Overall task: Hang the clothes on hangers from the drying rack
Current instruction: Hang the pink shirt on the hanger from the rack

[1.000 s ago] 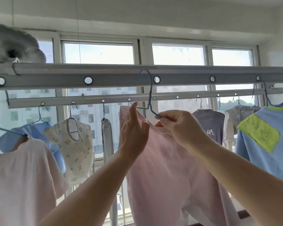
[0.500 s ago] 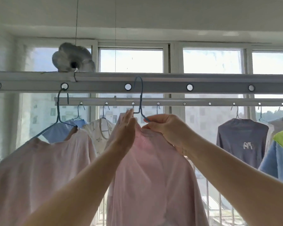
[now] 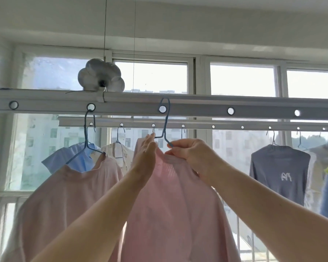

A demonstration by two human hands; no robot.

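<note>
Reaching up from 6 o'clock, both bare forearms are meeting at the frame's centre. The left hand [image 3: 146, 154] is standing edge-on with straight fingers, pressing flat against the collar of the pale pink knitted garment [image 3: 170, 205] and gripping nothing. The right hand [image 3: 191, 157] is curling its fingers and pinching the shoulder wire of the thin blue wire hanger [image 3: 166, 121], just at 3 o'clock of the left hand. That hanger's hook is looping over the near white metal drying-rack rail [image 3: 235, 105], beside the third round hole from the left, so the pink garment is hanging there at centre.

Two rack rails are showing: the near one with five round holes in view, and a far white rail [image 3: 225, 126] behind it. Two pink garments are hanging on the near rail; the second pale pink shirt [image 3: 61, 195] is sitting at 8 o'clock on its own blue hanger. A light blue shirt [image 3: 64, 157] and a cream patterned top [image 3: 119, 154] are hanging behind it, and a grey sweater with white lettering [image 3: 278, 171] is at 3 o'clock. A grey flower-shaped ornament [image 3: 100, 76] is perching at 11 o'clock.

Compared with half a second earlier, the hands are keeping the same grip, while the view is tilting higher, showing more ceiling.
</note>
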